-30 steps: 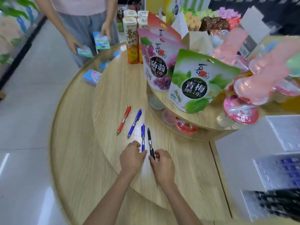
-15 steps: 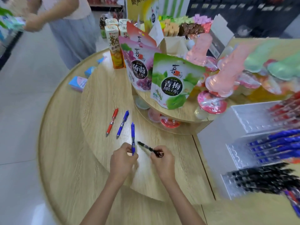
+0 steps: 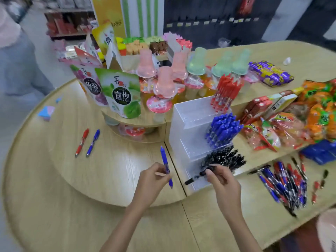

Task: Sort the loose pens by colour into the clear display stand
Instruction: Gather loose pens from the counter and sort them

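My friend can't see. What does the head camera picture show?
A person's left hand holds a blue pen and the right hand a black pen, beside a clear stand holding red pens, blue pens and black pens. Loose pens lie on the wooden table.

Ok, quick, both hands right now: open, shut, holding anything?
Left hand: closed, pinching a blue pen.
Right hand: closed, pinching a black pen.
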